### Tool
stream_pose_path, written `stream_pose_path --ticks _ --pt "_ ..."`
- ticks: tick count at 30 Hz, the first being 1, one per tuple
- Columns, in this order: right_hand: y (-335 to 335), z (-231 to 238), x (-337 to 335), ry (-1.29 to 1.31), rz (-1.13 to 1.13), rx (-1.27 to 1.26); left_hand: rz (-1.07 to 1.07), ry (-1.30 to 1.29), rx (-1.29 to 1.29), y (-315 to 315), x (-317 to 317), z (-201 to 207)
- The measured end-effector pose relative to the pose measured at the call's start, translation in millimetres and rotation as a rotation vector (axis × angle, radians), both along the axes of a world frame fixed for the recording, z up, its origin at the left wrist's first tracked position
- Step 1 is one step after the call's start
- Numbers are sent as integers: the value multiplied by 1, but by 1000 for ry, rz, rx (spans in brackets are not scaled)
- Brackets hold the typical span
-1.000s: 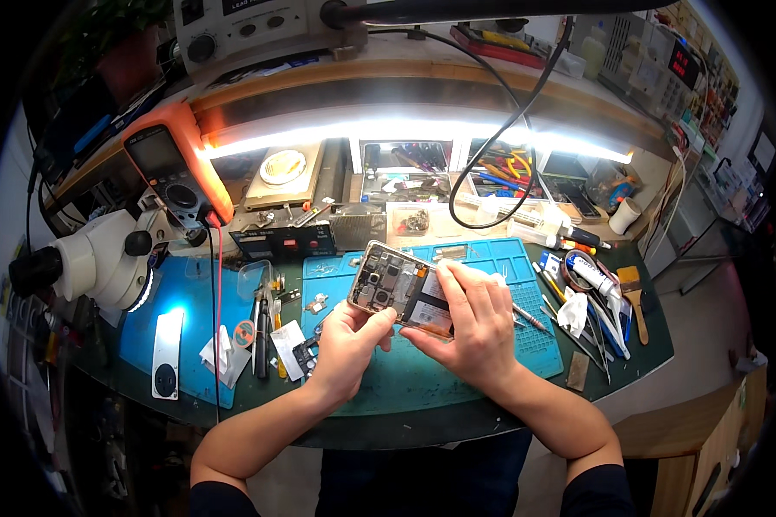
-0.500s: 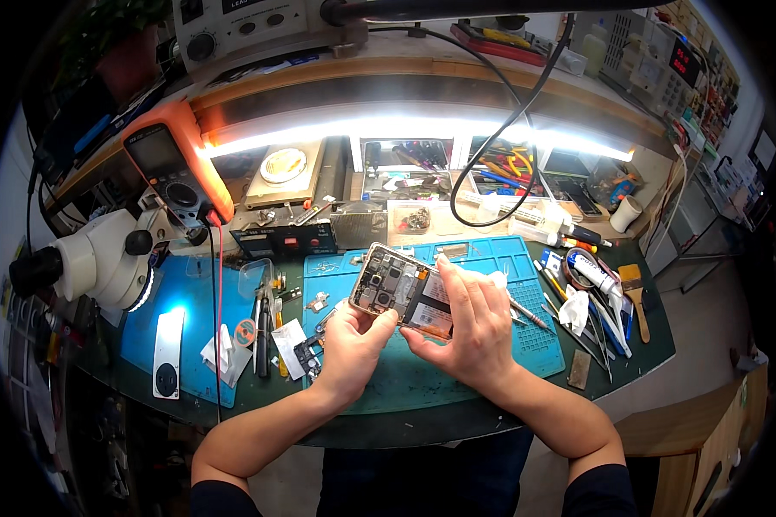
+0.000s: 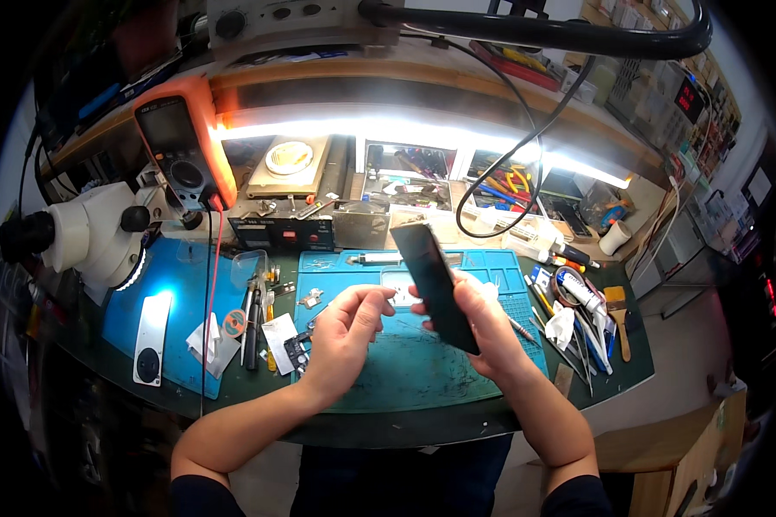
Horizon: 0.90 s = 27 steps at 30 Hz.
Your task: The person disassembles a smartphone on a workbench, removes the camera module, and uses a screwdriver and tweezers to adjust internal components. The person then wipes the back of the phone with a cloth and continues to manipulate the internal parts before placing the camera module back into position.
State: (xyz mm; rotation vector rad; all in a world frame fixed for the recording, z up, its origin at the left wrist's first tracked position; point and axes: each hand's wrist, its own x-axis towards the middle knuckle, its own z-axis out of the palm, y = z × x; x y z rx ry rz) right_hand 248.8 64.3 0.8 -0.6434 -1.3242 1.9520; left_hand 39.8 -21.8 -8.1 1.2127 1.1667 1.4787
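My right hand grips a smartphone by its lower part, thumb on the near side and fingers round the far edge. The phone is tilted up above the mat, its dark glass face toward me; the opened back with its parts is hidden. To its left, clear of the phone, my left hand has its fingers curled in toward the thumb; whether anything small is between them I cannot make out. Below both hands lies a blue work mat. Small phone parts rest beside my left wrist.
Left stand a microscope and an orange multimeter, its leads hanging over the bench. A white phone-shaped plate lies on a second mat. Tweezers, a brush and tubes crowd the right. A black cable loops overhead.
The phone has been turned over from its opened back to its dark face and tipped upright in my right hand. My left hand has let go of it and curled its fingers.
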Motion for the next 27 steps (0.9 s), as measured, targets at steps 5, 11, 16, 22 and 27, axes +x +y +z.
stream_pose_path --ticks 5,11,16,22,27 --pt "-5 9 1 187 192 -267 69 -95 -11 2 -4 3" --pt "-2 -1 2 49 188 -185 227 114 284 10 -8 -4" --pt "-21 2 -6 -520 -266 759 450 1052 874 15 -32 4" --pt "-23 3 -9 -550 -470 1137 392 1241 1208 18 -40 7" --pt "-22 1 -5 -607 -471 1113 322 1272 1157 19 -36 3"
